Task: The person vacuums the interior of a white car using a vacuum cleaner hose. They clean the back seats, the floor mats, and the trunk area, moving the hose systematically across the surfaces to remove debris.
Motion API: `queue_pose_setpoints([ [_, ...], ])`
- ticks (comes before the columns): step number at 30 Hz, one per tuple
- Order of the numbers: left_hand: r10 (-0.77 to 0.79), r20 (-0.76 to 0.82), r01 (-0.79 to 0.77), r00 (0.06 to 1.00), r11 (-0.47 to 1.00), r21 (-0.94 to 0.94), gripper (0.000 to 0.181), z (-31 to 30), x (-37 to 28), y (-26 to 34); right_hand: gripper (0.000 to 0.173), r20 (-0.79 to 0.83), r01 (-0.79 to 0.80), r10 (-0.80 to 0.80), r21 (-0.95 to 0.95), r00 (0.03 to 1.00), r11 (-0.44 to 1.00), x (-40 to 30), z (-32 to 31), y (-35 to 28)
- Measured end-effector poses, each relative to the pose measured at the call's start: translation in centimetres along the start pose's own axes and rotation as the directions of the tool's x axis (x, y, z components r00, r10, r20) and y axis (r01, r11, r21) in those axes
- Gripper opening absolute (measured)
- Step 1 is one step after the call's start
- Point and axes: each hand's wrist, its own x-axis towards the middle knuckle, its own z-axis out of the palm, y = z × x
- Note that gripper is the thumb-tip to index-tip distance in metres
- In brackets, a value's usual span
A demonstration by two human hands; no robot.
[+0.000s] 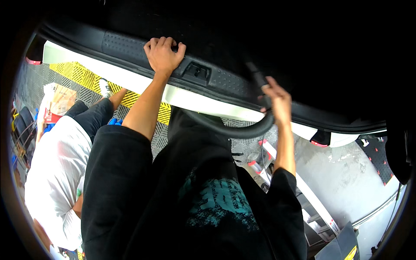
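Note:
My left hand (164, 53) is braced on the black plastic sill trim (125, 43) of a car's cargo opening, its fingers curled over the inner edge. Just right of it, a latch recess (196, 72) is set into the trim. My right hand (276, 96), blurred, grips the end of a black vacuum hose (240, 130). A narrow nozzle (255, 72) extends from that hand into the cargo area, where darkness hides its tip. From the hand, the hose bends down over the white bumper (185, 97) and runs left in front of my body.
At left stands another person in a white shirt (58, 175), near a printed bag (61, 100). An aluminium ladder (312, 198) is at lower right. Grey and yellow grid tiles (76, 73) cover the floor behind the bumper. The cargo interior is too dark to make out.

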Motion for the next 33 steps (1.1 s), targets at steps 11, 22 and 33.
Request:
queue_pose_setpoints([
  [11, 0.017, 0.048, -0.019, 0.999, 0.999, 0.035, 0.026, -0.2, 0.0, -0.2, 0.058, -0.033, 0.053, -0.055, -0.053, 0.998, 0.997, -2.1, 4.6, -0.7],
  [22, 0.001, -0.102, -0.023, 0.995, 0.976, -0.214, 0.016, -0.5, -0.4, -1.0, 0.064, -0.086, -0.107, 0.117, 0.117, 0.989, 0.987, -3.4, 0.0, 3.8],
  [33, 0.387, 0.67, 0.57, 0.634, 0.352, -0.742, 0.051, -7.9, -13.1, 12.1, 0.067, -0.07, -0.179, 0.224, 0.394, 0.972, 0.901, -8.3, 9.1, 1.9],
])
